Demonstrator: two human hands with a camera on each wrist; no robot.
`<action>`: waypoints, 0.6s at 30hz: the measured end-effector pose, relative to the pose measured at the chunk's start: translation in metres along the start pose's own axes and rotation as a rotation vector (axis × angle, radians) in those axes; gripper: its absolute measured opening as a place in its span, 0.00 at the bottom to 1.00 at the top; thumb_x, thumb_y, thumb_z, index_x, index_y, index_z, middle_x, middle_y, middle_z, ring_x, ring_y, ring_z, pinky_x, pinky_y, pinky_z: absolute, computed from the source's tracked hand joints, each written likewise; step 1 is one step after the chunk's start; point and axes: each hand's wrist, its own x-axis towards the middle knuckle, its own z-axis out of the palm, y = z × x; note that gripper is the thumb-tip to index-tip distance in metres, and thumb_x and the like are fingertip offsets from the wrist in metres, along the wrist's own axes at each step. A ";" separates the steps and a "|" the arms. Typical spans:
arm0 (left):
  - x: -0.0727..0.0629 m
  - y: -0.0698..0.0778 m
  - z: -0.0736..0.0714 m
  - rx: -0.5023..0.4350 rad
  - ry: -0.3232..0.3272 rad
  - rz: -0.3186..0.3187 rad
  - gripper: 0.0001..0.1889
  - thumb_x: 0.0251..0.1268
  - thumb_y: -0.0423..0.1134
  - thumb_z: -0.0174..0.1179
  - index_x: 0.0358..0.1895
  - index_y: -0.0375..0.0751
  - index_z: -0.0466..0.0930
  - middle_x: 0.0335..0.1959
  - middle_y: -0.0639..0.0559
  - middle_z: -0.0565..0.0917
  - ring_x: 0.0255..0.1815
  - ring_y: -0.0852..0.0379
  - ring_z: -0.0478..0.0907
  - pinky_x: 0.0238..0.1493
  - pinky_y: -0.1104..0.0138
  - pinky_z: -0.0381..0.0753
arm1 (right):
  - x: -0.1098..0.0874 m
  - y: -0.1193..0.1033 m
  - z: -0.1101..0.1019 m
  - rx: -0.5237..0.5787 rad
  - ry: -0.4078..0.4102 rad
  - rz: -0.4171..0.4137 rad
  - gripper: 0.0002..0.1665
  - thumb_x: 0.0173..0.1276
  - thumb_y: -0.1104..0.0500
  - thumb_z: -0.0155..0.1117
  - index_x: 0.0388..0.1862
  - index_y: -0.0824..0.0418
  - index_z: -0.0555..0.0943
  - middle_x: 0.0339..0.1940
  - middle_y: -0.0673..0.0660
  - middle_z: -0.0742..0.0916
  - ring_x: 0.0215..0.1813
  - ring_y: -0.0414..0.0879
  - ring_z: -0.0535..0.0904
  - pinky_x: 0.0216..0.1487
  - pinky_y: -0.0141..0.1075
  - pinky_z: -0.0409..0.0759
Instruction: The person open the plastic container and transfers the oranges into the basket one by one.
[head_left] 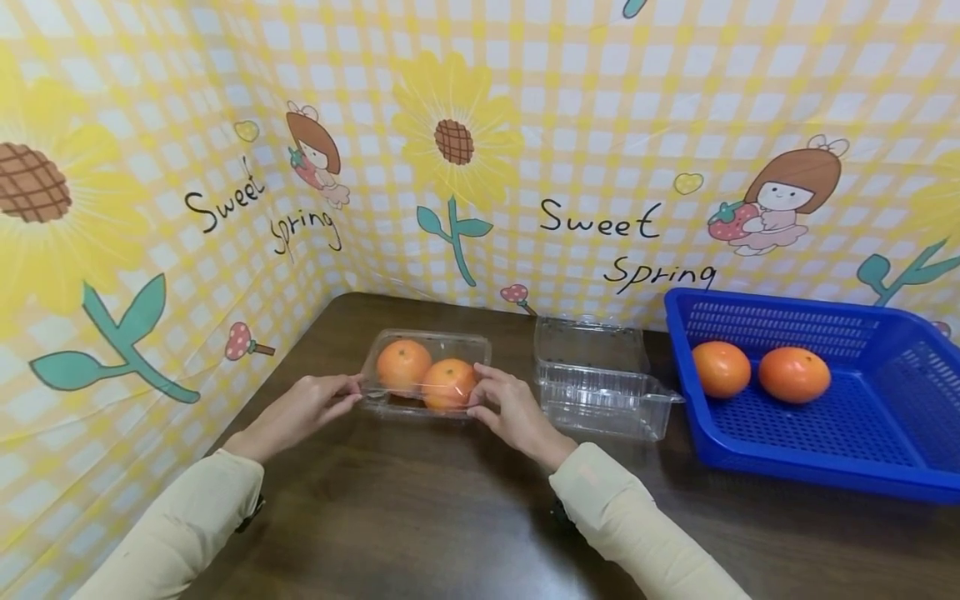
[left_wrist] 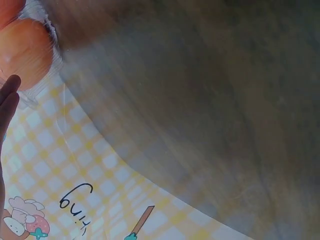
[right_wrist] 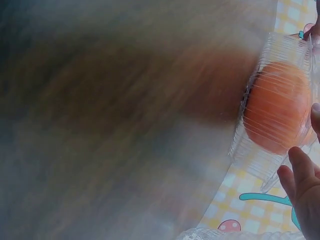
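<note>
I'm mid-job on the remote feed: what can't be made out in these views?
- Head: whether the filled box is latched; its clear seam is too faint.
- Head: the blue basket's right end, cut off by the right edge.
- Left wrist: most of the left hand, cut off by the left edge.

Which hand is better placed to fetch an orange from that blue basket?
Probably the right hand, nearer the blue basket; the left hand is at the far end of the loaded clamshell.
</note>
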 end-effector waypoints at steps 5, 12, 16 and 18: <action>-0.001 0.001 -0.002 -0.032 0.014 -0.010 0.06 0.47 0.24 0.62 0.29 0.37 0.79 0.33 0.44 0.83 0.34 0.51 0.81 0.31 0.68 0.79 | 0.001 -0.001 0.000 0.030 -0.001 0.027 0.06 0.52 0.67 0.66 0.23 0.62 0.77 0.56 0.66 0.74 0.55 0.57 0.72 0.47 0.34 0.75; -0.003 0.000 -0.006 -0.113 0.008 -0.066 0.08 0.46 0.22 0.62 0.31 0.35 0.82 0.40 0.37 0.81 0.38 0.46 0.80 0.32 0.70 0.79 | 0.001 0.000 0.000 0.049 0.000 0.041 0.06 0.52 0.66 0.66 0.22 0.62 0.76 0.56 0.66 0.74 0.56 0.57 0.71 0.47 0.34 0.74; -0.004 -0.001 -0.004 -0.163 0.021 -0.103 0.08 0.47 0.22 0.61 0.30 0.36 0.82 0.41 0.39 0.80 0.37 0.48 0.79 0.32 0.70 0.79 | 0.002 0.000 0.000 0.048 -0.001 0.049 0.06 0.52 0.66 0.66 0.22 0.62 0.76 0.57 0.65 0.74 0.56 0.56 0.70 0.47 0.34 0.74; -0.004 0.000 -0.002 -0.181 0.033 -0.117 0.08 0.48 0.21 0.60 0.29 0.36 0.81 0.40 0.39 0.80 0.36 0.49 0.79 0.31 0.67 0.80 | 0.002 0.000 0.000 0.049 -0.003 0.048 0.06 0.52 0.67 0.66 0.22 0.62 0.76 0.57 0.66 0.74 0.57 0.56 0.70 0.48 0.34 0.74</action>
